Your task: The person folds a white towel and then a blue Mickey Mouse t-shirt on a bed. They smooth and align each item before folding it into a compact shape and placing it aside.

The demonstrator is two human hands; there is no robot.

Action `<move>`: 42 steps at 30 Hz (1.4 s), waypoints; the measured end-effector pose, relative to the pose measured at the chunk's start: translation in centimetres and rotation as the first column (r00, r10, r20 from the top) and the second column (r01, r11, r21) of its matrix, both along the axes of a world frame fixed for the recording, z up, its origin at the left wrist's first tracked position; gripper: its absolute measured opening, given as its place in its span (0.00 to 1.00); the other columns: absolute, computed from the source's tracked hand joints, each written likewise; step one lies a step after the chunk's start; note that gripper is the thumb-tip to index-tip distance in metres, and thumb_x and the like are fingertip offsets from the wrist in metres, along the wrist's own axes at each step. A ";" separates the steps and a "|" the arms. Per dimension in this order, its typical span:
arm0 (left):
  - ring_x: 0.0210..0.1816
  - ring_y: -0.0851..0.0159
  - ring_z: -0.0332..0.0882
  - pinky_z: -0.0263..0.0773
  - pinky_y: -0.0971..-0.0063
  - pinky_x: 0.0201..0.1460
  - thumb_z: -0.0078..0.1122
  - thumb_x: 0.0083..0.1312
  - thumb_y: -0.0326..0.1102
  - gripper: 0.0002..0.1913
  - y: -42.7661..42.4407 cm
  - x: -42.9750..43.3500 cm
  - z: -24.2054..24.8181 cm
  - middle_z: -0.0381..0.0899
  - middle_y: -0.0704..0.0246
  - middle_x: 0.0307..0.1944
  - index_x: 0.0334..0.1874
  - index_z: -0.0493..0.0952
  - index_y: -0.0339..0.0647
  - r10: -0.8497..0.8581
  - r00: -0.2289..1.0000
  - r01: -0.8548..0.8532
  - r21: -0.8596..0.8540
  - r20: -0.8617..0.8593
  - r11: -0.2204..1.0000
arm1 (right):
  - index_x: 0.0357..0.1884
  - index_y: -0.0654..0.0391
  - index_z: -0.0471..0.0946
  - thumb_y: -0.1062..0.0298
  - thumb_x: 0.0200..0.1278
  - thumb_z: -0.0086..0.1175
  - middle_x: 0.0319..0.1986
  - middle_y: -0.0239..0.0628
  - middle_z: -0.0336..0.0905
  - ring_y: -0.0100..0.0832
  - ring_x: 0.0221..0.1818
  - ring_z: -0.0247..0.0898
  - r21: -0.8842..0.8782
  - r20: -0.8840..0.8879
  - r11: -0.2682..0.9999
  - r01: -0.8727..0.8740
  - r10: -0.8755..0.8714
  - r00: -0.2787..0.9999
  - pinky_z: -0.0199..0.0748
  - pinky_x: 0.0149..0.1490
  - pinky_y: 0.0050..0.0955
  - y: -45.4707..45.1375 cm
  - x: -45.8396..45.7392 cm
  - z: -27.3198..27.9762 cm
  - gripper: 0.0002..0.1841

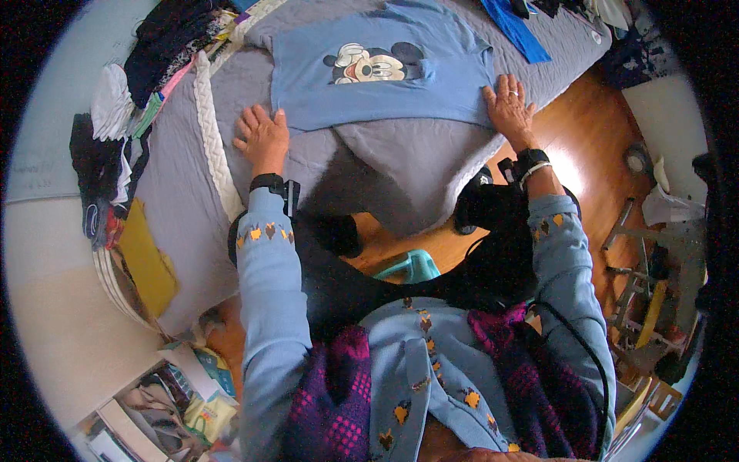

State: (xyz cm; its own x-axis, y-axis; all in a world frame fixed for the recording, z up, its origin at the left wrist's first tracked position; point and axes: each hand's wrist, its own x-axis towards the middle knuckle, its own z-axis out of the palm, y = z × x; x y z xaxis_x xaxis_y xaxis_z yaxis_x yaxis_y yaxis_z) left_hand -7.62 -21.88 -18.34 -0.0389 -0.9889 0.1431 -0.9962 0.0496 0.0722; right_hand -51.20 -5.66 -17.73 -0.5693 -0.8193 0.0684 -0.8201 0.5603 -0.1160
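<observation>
A blue T-shirt (381, 101) with a cartoon mouse print lies spread on the grey quilted bedspread (179, 167). My left hand (264, 136) rests palm down with fingers apart on the bedspread, its thumb beside the shirt's left hem corner. My right hand (511, 110), a ring on one finger, lies flat with spread fingers at the shirt's right corner, the thumb touching the fabric. Neither hand grips anything. Both wrists wear black straps.
Piled clothes (109, 110) line the bed's left side, near a yellow cloth (147, 260). A bright blue garment (519, 34) lies at upper right. Below are a turquoise plastic stool (424, 265), wooden floor (583, 133), a metal frame (641, 237) at right and an open box of items at lower left.
</observation>
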 end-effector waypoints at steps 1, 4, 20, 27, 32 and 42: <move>0.76 0.49 0.46 0.47 0.39 0.69 0.42 0.72 0.57 0.32 0.2 0.3 0.1 0.53 0.57 0.74 0.70 0.60 0.40 0.029 0.999 -0.030 -0.017 -0.013 0.999 | 0.73 0.58 0.56 0.38 0.72 0.36 0.75 0.44 0.47 0.48 0.77 0.39 -0.005 0.004 0.999 0.032 -0.032 0.999 0.40 0.71 0.67 0.5 -0.2 0.1 0.38; 0.72 0.49 0.54 0.52 0.40 0.67 0.47 0.71 0.52 0.27 0.9 -0.4 0.3 0.63 0.54 0.67 0.65 0.67 0.39 0.038 0.999 -0.042 -0.215 -0.023 0.976 | 0.72 0.59 0.57 0.41 0.72 0.38 0.74 0.47 0.51 0.50 0.76 0.43 -0.057 -0.061 0.995 0.076 -0.079 0.995 0.43 0.71 0.65 1.2 -0.4 0.5 0.37; 0.42 0.49 0.77 0.72 0.57 0.47 0.57 0.64 0.34 0.09 7.2 -8.9 2.0 0.80 0.59 0.39 0.41 0.78 0.37 -0.658 0.678 0.630 -0.201 -0.327 0.750 | 0.69 0.62 0.61 0.32 0.66 0.42 0.71 0.52 0.55 0.52 0.74 0.47 -0.176 -0.149 0.867 -0.466 0.444 0.884 0.45 0.73 0.54 -0.1 6.3 0.2 0.43; 0.36 0.48 0.78 0.72 0.57 0.39 0.63 0.59 0.39 0.11 2.8 -13.4 2.8 0.80 0.60 0.30 0.36 0.77 0.38 -0.472 0.797 0.465 -0.116 -0.377 0.877 | 0.69 0.62 0.61 0.29 0.64 0.43 0.71 0.52 0.55 0.54 0.73 0.47 -0.185 -0.212 0.865 -0.466 0.428 0.878 0.44 0.73 0.54 -0.4 5.9 -1.1 0.46; 0.38 0.46 0.81 0.75 0.53 0.40 0.63 0.58 0.42 0.15 1.8 -14.1 2.0 0.83 0.57 0.32 0.41 0.78 0.39 -0.384 0.814 0.419 -0.017 -0.436 0.908 | 0.71 0.61 0.58 0.28 0.64 0.40 0.73 0.51 0.51 0.53 0.75 0.43 -0.137 -0.167 0.889 -0.436 0.413 0.895 0.39 0.75 0.53 -0.3 6.1 -1.0 0.47; 0.46 0.45 0.81 0.75 0.53 0.49 0.60 0.60 0.43 0.19 1.0 -14.2 2.6 0.83 0.52 0.41 0.50 0.79 0.42 -0.360 0.831 0.410 0.030 -0.425 0.912 | 0.71 0.62 0.58 0.28 0.65 0.41 0.72 0.52 0.51 0.54 0.74 0.45 -0.168 -0.174 0.877 -0.449 0.422 0.890 0.41 0.74 0.53 -0.3 6.1 -0.7 0.47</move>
State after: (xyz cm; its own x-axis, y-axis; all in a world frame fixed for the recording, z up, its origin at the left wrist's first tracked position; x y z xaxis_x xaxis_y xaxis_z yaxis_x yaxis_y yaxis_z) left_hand -21.86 -20.89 -15.75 -0.3840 -0.9160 0.1163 -0.7798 0.3892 0.4904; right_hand -45.07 -5.97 -18.38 -0.1327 -0.9436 0.3033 -0.9909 0.1188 -0.0637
